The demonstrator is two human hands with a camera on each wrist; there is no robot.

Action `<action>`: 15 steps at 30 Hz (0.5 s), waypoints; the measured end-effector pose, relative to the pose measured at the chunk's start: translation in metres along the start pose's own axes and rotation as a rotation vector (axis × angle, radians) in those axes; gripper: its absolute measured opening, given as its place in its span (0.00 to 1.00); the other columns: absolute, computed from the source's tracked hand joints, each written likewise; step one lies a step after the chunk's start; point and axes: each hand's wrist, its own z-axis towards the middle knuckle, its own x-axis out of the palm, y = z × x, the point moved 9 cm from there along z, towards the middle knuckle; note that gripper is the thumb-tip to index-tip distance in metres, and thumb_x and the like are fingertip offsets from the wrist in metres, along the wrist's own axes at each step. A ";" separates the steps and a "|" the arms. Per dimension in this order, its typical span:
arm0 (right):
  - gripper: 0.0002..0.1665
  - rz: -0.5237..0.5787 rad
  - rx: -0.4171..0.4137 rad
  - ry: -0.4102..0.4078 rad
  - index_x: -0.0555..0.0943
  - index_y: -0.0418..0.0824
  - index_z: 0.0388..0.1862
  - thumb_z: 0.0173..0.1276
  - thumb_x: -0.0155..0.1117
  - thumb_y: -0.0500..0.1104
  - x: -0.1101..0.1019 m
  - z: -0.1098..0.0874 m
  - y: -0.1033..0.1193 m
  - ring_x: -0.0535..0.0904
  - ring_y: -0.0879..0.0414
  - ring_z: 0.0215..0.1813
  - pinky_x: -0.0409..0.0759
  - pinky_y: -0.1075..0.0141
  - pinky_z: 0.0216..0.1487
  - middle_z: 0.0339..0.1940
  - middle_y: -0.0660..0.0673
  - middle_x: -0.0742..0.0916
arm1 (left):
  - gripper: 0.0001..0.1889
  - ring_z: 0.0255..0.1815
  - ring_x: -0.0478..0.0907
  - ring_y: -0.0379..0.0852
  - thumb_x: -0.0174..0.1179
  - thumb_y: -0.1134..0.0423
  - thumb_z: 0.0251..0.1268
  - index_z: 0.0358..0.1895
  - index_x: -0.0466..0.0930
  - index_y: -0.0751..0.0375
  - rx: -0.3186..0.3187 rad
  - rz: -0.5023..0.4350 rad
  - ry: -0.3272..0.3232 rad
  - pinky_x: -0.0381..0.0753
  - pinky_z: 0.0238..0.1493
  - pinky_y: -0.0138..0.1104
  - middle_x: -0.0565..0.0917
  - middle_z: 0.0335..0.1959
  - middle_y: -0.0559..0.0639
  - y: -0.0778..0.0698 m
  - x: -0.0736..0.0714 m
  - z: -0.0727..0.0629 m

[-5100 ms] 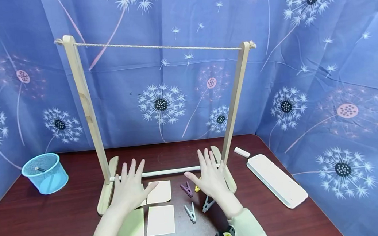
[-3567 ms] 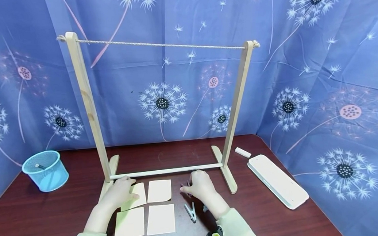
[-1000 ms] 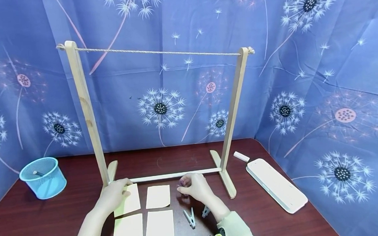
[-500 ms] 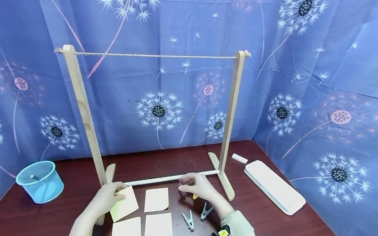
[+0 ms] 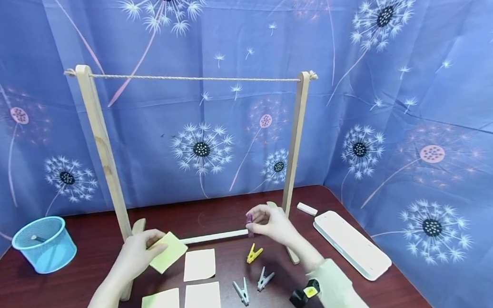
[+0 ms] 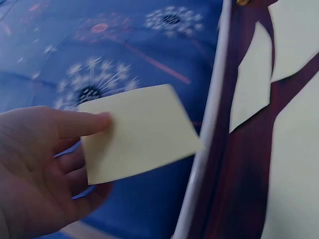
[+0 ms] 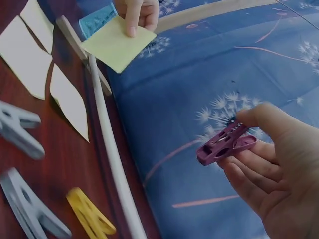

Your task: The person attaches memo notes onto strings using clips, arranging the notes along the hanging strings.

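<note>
My left hand (image 5: pixel 135 254) pinches a pale yellow sticky note (image 5: pixel 169 251) by one edge, thumb on top, raised off the table near the left post. In the left wrist view the note (image 6: pixel 139 132) hangs flat from thumb and fingers. Toward the right post, my right hand (image 5: pixel 273 223) holds a purple clothespin (image 7: pixel 225 144) between thumb and fingertips, also raised. On the table between the hands lie three more notes, one of them (image 5: pixel 199 265) nearest the crossbar. A yellow clothespin (image 5: pixel 253 253) and two grey clothespins, one (image 5: pixel 241 291) further left, lie below my right hand.
A wooden frame with a left post (image 5: pixel 106 159) and right post (image 5: pixel 296 145) carries a rope (image 5: pixel 194 78) across its top and a white crossbar (image 5: pixel 215 237) low down. A blue mesh basket (image 5: pixel 47 249) stands left; a white case (image 5: pixel 351 244) and small white block (image 5: pixel 307 209) lie right.
Both hands have lifted from the table: the left raised a sticky note from its spot, the right raised the purple clothespin and moved right. The head view has shifted slightly.
</note>
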 end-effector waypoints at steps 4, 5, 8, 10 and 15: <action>0.17 -0.037 -0.003 -0.037 0.81 0.31 0.49 0.63 0.69 0.38 -0.027 0.003 0.006 0.85 0.53 0.40 0.82 0.69 0.42 0.39 0.37 0.87 | 0.07 0.39 0.83 0.51 0.66 0.68 0.60 0.41 0.85 0.64 0.007 -0.065 -0.135 0.76 0.50 0.42 0.88 0.33 0.53 -0.007 -0.001 0.012; 0.17 -0.045 -0.002 -0.048 0.80 0.31 0.50 0.64 0.69 0.37 -0.033 0.002 0.013 0.85 0.52 0.41 0.81 0.69 0.42 0.40 0.36 0.87 | 0.07 0.39 0.83 0.53 0.66 0.69 0.60 0.41 0.85 0.66 0.003 -0.078 -0.162 0.77 0.50 0.42 0.88 0.34 0.55 -0.009 -0.001 0.016; 0.18 -0.091 -0.033 -0.092 0.80 0.31 0.53 0.65 0.67 0.36 -0.053 0.005 0.022 0.84 0.54 0.42 0.80 0.70 0.44 0.41 0.36 0.87 | 0.09 0.40 0.85 0.58 0.66 0.68 0.60 0.42 0.84 0.69 -0.011 -0.117 -0.206 0.78 0.53 0.46 0.88 0.35 0.59 -0.016 0.003 0.029; 0.18 -0.109 -0.048 -0.110 0.79 0.30 0.54 0.66 0.66 0.35 -0.064 0.008 0.029 0.84 0.54 0.42 0.80 0.70 0.44 0.41 0.35 0.87 | 0.10 0.39 0.86 0.56 0.66 0.67 0.61 0.42 0.84 0.68 -0.033 -0.134 -0.201 0.83 0.44 0.44 0.88 0.36 0.59 -0.022 0.007 0.038; 0.18 -0.154 -0.101 -0.130 0.79 0.30 0.55 0.67 0.64 0.35 -0.089 0.018 0.052 0.84 0.54 0.42 0.81 0.70 0.44 0.42 0.35 0.87 | 0.11 0.44 0.85 0.57 0.67 0.64 0.61 0.43 0.85 0.67 -0.043 -0.216 -0.149 0.82 0.48 0.48 0.88 0.38 0.59 -0.044 0.017 0.060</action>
